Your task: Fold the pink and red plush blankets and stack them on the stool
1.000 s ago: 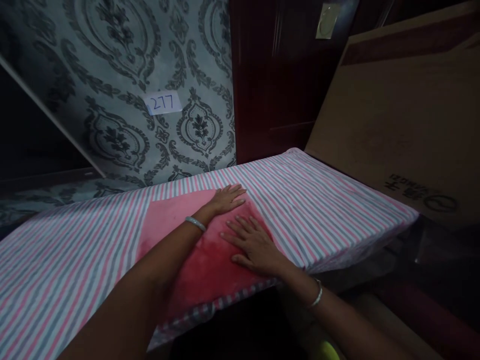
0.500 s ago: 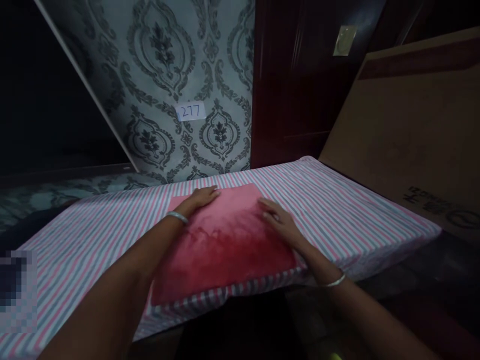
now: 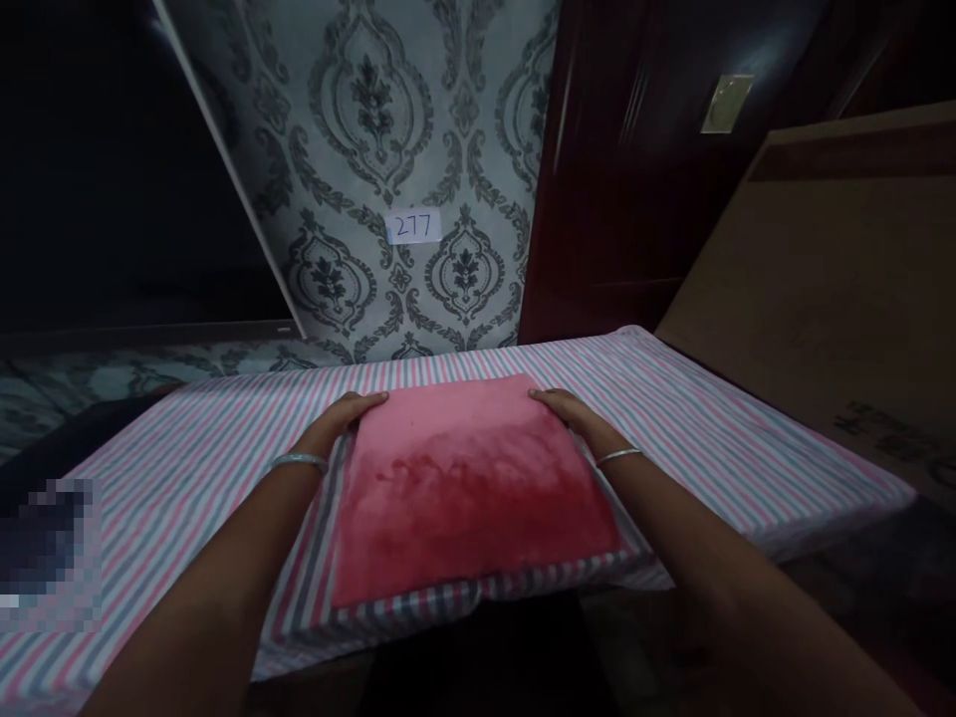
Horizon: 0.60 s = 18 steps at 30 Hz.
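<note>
A flat, squarish pink cloth [image 3: 470, 478], deep red over its near half, lies on the striped table cover [image 3: 717, 438] close to the front edge. My left hand [image 3: 350, 410] grips its far left corner, thumb on top and the fingers hidden at the side or beneath. At the far right corner, my right hand [image 3: 575, 410] holds the cloth the same way. Dark smudged marks run across the middle of the cloth. A bangle shows on each of my wrists.
A large dark screen [image 3: 134, 199] leans at the back left. Patterned wallpaper bears a paper label [image 3: 413, 226] reading 277. To the right stand a dark red door [image 3: 619, 199] and a big cardboard box [image 3: 843, 289]. A pixelated patch covers something at the left edge.
Both hands have moved from lying on the cloth's surface out to its far corners and closed on them. The camera view has turned slightly left.
</note>
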{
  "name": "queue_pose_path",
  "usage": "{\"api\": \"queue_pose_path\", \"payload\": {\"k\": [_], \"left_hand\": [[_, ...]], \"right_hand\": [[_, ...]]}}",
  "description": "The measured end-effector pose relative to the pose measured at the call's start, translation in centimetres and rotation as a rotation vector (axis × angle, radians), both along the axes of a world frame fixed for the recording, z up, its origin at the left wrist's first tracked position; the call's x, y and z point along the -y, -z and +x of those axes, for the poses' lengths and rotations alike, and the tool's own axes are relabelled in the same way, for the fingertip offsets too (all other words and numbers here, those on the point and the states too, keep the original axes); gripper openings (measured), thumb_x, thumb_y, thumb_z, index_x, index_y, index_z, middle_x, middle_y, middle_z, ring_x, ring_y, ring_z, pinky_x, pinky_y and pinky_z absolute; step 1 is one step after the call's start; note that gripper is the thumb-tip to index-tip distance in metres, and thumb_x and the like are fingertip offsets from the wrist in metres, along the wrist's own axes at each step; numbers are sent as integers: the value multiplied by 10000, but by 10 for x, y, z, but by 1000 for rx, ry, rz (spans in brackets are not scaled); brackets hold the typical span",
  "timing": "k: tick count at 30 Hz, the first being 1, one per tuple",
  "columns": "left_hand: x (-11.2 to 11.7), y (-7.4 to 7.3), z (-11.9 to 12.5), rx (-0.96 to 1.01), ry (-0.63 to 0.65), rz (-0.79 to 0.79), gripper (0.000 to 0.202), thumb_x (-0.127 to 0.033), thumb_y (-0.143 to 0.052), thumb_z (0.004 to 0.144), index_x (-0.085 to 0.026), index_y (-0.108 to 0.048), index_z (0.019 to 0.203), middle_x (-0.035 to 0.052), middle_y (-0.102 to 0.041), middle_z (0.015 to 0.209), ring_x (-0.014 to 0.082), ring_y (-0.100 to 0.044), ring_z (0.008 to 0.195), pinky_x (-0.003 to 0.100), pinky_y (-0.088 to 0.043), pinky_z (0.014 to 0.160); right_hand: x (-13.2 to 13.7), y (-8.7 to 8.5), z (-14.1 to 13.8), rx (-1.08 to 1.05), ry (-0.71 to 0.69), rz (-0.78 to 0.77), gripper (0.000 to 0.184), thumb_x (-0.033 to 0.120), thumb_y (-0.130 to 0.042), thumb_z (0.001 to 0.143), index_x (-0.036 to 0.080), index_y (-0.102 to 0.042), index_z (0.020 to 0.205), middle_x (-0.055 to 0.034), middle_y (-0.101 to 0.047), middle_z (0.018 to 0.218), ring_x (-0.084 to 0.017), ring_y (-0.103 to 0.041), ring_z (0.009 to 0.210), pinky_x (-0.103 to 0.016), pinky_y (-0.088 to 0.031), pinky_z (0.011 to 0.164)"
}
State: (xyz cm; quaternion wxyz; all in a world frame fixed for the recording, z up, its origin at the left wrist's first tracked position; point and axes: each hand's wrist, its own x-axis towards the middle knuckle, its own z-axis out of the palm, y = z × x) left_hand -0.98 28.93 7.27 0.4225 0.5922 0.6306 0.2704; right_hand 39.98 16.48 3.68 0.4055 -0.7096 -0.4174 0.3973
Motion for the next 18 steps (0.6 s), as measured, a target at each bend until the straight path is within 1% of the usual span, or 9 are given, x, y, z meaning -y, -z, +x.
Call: {"api": "queue_pose_path", "payload": {"k": [3,6,8,10,11,13,15,16,18], "left_hand": [[4,0,10,130,-16,-79,572,-590,-923,408,-182,-662,712,74,-695,657,255,-689,665,310,-532,550],[12,0,13,217,4,-125,560,-525,-944,394,-162,-683,731,122,-753,791,277,-730,782,325,-582,659],[16,-3,12,246,9,-118,513,-477,-943,417,-150,-682,715,126,-750,777,282,-730,781,338,-588,681],[18,-14,11,258,-2,-87,459,-431,-924,463,-144,-679,723,103,-731,730,272,-720,756,341,-585,671],[19,-23,11,265,-10,-51,438,-411,-910,488,-142,-682,748,87,-721,720,262,-714,751,337,-584,668],[20,-52,12,291,-10,85,438,-386,-876,545,-143,-696,862,60,-722,771,238,-707,790,328,-589,704],[24,-91,14,349,35,421,526,-377,-847,602,-135,-681,1039,66,-734,917,230,-701,872,352,-598,785],[27,-113,14,362,61,587,571,-391,-827,657,-138,-647,1136,73,-731,1027,230,-689,952,376,-594,848],[37,-153,12,298,108,814,584,-381,-774,761,-141,-565,1250,76,-687,1188,228,-643,1080,435,-561,943]], "right_hand": [[-2,-9,-5,-90,12,-95,314,445,-709,835,132,-696,852,-89,-730,703,-218,-684,658,-327,-569,637],[2,-16,-13,-153,-5,-104,251,390,-741,795,143,-697,805,-97,-734,703,-233,-691,648,-355,-584,620],[4,-24,-17,-163,-4,-66,196,344,-745,775,159,-688,745,-80,-715,669,-221,-675,617,-349,-577,597],[3,-36,-19,-146,25,4,140,273,-746,743,168,-666,695,-49,-674,610,-193,-633,569,-324,-554,563],[1,-45,-18,-134,45,47,115,236,-745,725,167,-659,691,-34,-655,594,-179,-613,560,-310,-542,553],[-7,-68,-12,-111,84,153,94,179,-740,692,161,-657,732,-12,-643,617,-160,-603,589,-287,-533,569],[-16,-96,1,-77,103,329,157,161,-735,683,164,-658,820,8,-661,708,-143,-616,666,-277,-544,644],[-20,-111,8,-12,105,516,176,162,-730,688,160,-653,846,8,-663,746,-143,-618,693,-290,-547,671],[-22,-139,21,161,90,869,194,196,-716,729,164,-643,906,1,-666,843,-153,-627,780,-329,-550,743]]}}
